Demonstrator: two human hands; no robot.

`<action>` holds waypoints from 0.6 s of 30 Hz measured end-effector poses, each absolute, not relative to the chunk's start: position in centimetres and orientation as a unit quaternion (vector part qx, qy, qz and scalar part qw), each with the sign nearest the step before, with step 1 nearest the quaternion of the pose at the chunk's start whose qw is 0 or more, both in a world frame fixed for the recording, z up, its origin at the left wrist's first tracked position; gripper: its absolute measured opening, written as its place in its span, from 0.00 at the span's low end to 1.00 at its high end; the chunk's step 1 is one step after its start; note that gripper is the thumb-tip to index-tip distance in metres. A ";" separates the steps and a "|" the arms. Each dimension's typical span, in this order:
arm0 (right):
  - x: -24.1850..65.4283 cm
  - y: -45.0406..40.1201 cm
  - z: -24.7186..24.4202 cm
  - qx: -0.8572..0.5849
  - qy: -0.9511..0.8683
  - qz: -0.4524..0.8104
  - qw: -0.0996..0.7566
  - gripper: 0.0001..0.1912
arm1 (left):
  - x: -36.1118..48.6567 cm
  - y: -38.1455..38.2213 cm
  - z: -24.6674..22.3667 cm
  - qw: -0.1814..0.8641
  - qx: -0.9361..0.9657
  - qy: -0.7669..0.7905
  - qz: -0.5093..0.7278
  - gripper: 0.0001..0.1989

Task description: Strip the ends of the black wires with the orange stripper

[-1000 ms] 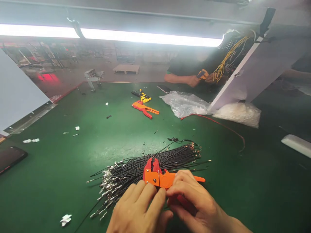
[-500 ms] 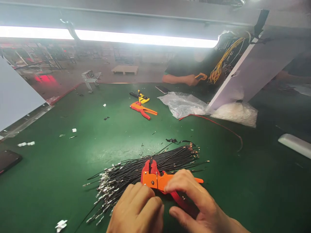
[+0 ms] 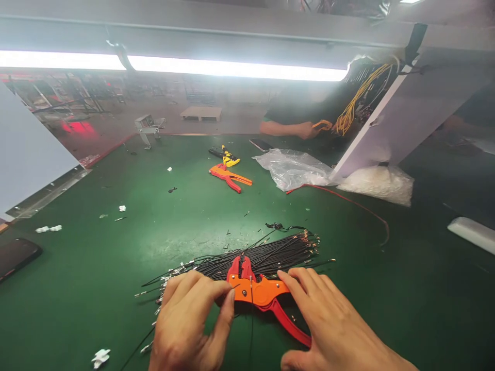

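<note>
In the head view, my left hand (image 3: 189,319) pinches a thin black wire between thumb and index finger; its short end shows against the orange tool body. The red and orange wire stripper (image 3: 257,291) lies over the wire bundle, jaws pointing away from me. My right hand (image 3: 328,314) rests over the stripper's handles, fingers stretched out along them and thumb apart, not wrapped round. Under the tool spreads a bundle of black wires (image 3: 278,251), with silvery terminals toward the left and bare copper ends at the right. My left hand covers part of the terminals.
Farther back lie a second red-orange stripper (image 3: 230,178), a yellow-black tool (image 3: 228,155), a phone (image 3: 260,145) and plastic bags (image 3: 294,167). A red wire (image 3: 348,198) curves at right. A dark device (image 3: 17,257) sits left. Across the table, a person's hand (image 3: 307,130) holds an orange tool.
My left hand has opened out of its curled pose, lifting a pinched wire end beside the stripper. The right hand's fingers have straightened over the handles. The view has tilted slightly.
</note>
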State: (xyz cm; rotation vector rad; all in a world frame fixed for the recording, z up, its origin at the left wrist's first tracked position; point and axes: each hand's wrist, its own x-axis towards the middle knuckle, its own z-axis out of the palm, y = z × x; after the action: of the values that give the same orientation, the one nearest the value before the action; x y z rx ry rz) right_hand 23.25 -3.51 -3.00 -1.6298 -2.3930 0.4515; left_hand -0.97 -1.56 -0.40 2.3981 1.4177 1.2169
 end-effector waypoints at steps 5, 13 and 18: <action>23.3 -3.1 -2.4 -0.597 -0.752 0.238 0.147 0.23 | -1.0 -1.6 -0.6 0.091 0.770 0.456 0.437 0.08; 26.7 -2.1 -1.3 -0.452 -0.443 0.696 0.339 0.25 | -1.4 -1.1 -1.1 0.094 0.784 0.444 0.424 0.06; 26.4 -2.5 -1.9 -0.392 -0.463 0.735 0.302 0.27 | -1.4 -1.3 -0.9 0.102 0.788 0.414 0.445 0.09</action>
State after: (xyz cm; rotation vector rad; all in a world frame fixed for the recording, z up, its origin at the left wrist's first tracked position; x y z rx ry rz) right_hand 26.41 -2.50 -1.88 -1.0402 -1.2264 1.9494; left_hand -1.41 -1.34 -0.90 2.3256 1.2219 1.3144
